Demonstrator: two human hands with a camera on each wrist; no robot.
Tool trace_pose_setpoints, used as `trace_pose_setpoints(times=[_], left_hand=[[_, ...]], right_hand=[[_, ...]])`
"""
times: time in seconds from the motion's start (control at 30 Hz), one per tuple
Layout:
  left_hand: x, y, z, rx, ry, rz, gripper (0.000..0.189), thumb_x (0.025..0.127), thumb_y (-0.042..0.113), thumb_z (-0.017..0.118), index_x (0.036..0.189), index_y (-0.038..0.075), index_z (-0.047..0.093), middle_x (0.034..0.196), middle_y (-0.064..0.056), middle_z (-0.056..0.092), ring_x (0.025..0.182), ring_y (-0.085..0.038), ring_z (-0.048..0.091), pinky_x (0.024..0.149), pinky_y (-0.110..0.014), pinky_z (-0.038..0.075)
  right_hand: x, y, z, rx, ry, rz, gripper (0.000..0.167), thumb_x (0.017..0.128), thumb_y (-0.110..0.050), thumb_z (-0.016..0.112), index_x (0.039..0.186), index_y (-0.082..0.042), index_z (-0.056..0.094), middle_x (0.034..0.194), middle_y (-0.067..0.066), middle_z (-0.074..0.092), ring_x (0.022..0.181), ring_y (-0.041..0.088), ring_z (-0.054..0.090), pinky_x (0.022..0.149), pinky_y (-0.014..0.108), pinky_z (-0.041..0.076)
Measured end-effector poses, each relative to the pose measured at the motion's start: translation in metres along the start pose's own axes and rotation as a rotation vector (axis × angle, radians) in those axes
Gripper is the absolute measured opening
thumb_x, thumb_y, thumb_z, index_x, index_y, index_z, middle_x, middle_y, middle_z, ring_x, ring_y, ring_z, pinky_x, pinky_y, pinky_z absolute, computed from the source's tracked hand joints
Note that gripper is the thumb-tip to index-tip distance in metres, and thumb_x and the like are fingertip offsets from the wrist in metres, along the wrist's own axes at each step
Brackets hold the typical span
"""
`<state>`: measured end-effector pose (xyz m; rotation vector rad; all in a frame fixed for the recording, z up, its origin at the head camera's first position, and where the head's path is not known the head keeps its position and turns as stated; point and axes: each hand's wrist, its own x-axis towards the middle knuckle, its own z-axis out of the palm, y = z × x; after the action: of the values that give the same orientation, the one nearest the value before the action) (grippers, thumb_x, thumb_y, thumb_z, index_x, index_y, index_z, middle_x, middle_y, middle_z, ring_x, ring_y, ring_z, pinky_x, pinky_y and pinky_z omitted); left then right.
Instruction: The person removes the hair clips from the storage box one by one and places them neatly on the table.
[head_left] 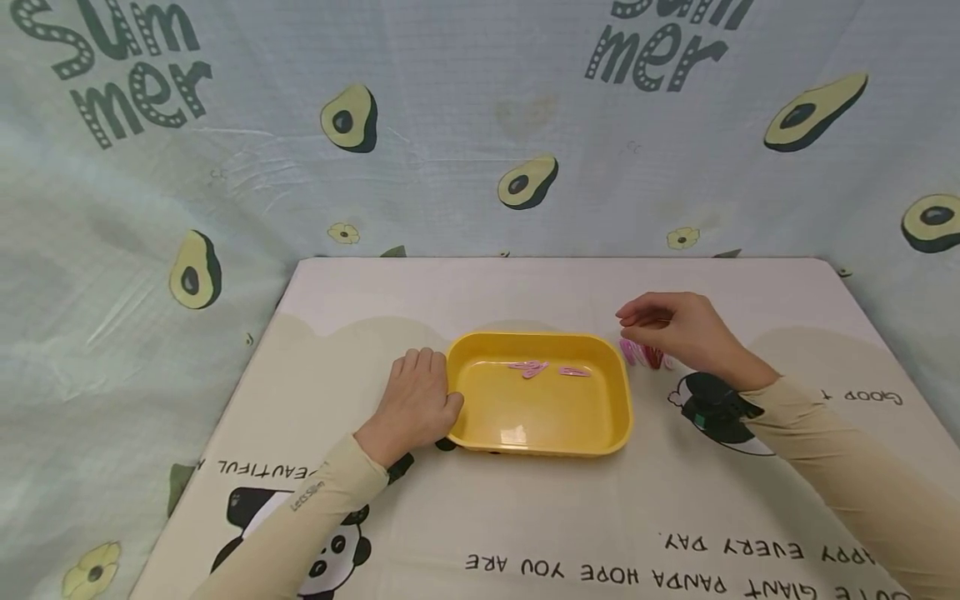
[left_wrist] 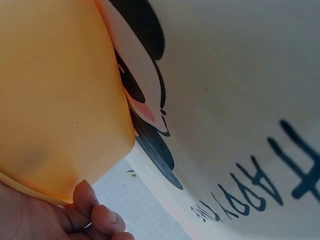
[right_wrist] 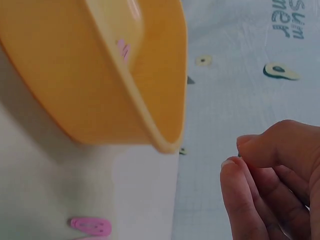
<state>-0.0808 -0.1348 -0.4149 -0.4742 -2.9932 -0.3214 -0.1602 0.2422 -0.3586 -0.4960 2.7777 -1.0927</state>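
A yellow plastic tray (head_left: 540, 425) stands on the table with a few pink snap hair clips (head_left: 574, 372) lying in it. At its left end my left hand (head_left: 416, 404) grips the rim; the left wrist view shows its fingers (left_wrist: 86, 192) against the tray's corner. More hair clips (head_left: 651, 357), pink and dark red, lie in a row just right of the tray, partly hidden by my right hand (head_left: 686, 329). That hand hovers over them, fingers loosely bent. In the right wrist view thumb and forefinger come close together, with no clip visible between them.
A patterned cloth (head_left: 570, 517) with panda drawings and lettering covers the table. Behind the table's far edge hangs a pale blue sheet (head_left: 435, 183) printed with avocados.
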Motion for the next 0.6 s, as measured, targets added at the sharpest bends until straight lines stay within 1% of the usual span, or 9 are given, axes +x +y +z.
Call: trace_pose_setpoints(times=[0.1,0.13,0.2,0.27,0.33,0.4,0.47,0.53,0.6], left_hand=[[0.0,0.0,0.0,-0.001,-0.006,-0.004,0.017,0.089,0.02,0.052,0.086,0.004,0.044,0.078,-0.007,0.036,0.076,-0.025,0.031,0.074,-0.035,0.027],[0.001,0.0,0.0,0.0,-0.008,-0.006,0.017,0.089,0.02,0.052,0.087,0.004,0.045,0.079,-0.007,0.036,0.076,-0.025,0.032,0.074,-0.035,0.027],[0.001,0.0,0.0,0.0,-0.016,-0.008,0.017,0.089,0.02,0.052,0.087,0.004,0.045,0.079,-0.006,0.036,0.076,-0.024,0.032,0.074,-0.035,0.027],[0.001,0.0,0.0,-0.003,-0.021,-0.011,0.018,0.09,0.02,0.052,0.088,0.004,0.045,0.079,-0.006,0.036,0.076,-0.024,0.032,0.074,-0.035,0.027],[0.001,-0.001,0.0,-0.007,-0.026,-0.014,0.018,0.09,0.02,0.052,0.088,0.003,0.045,0.079,-0.007,0.036,0.077,-0.024,0.032,0.074,-0.035,0.027],[0.001,-0.001,0.0,-0.013,-0.033,-0.017,0.018,0.09,0.02,0.052,0.089,0.003,0.045,0.079,-0.007,0.036,0.077,-0.024,0.032,0.075,-0.035,0.027],[0.001,-0.002,0.0,-0.017,-0.035,-0.018,0.018,0.09,0.02,0.052,0.089,0.003,0.045,0.079,-0.007,0.036,0.077,-0.024,0.032,0.075,-0.036,0.027],[0.001,-0.002,0.001,-0.015,-0.038,-0.019,0.018,0.091,0.02,0.051,0.089,0.003,0.045,0.08,-0.006,0.036,0.077,-0.024,0.032,0.075,-0.036,0.027],[0.001,-0.002,0.001,-0.013,-0.036,-0.015,0.018,0.09,0.021,0.051,0.089,0.004,0.046,0.079,-0.006,0.036,0.076,-0.024,0.032,0.075,-0.035,0.028]], right_hand=[[0.003,-0.006,0.003,0.016,-0.018,-0.025,0.026,0.092,-0.02,0.077,0.115,-0.009,0.075,0.108,0.01,0.077,0.084,0.006,0.069,0.073,0.014,0.056],[0.003,-0.008,0.005,0.022,-0.029,-0.027,0.025,0.092,-0.02,0.077,0.115,-0.01,0.075,0.107,0.01,0.077,0.08,0.007,0.068,0.069,0.016,0.056],[0.005,-0.011,0.008,0.033,-0.061,-0.027,0.025,0.092,-0.021,0.077,0.115,-0.01,0.075,0.107,0.01,0.077,0.073,0.012,0.066,0.06,0.02,0.055],[0.007,-0.015,0.011,0.045,-0.099,-0.018,0.026,0.092,-0.02,0.077,0.115,-0.01,0.074,0.106,0.01,0.077,0.067,0.018,0.063,0.052,0.025,0.05],[0.009,-0.017,0.015,0.052,-0.131,-0.01,0.024,0.092,-0.018,0.076,0.115,-0.01,0.075,0.105,0.01,0.077,0.065,0.022,0.062,0.049,0.027,0.048],[0.011,-0.019,0.019,0.039,-0.155,-0.025,0.024,0.092,-0.014,0.075,0.116,-0.009,0.075,0.105,0.009,0.078,0.071,0.019,0.065,0.056,0.023,0.052],[0.014,-0.021,0.024,0.024,-0.176,-0.054,0.024,0.091,-0.009,0.075,0.115,-0.007,0.076,0.105,0.008,0.078,0.08,0.016,0.069,0.067,0.02,0.057],[0.016,-0.022,0.028,0.009,-0.201,-0.087,0.025,0.09,-0.006,0.075,0.114,-0.005,0.076,0.105,0.007,0.078,0.089,0.016,0.072,0.078,0.021,0.06],[0.018,-0.023,0.032,0.004,-0.235,-0.109,0.025,0.089,-0.005,0.076,0.114,-0.005,0.077,0.105,0.007,0.079,0.092,0.016,0.073,0.083,0.024,0.061]])
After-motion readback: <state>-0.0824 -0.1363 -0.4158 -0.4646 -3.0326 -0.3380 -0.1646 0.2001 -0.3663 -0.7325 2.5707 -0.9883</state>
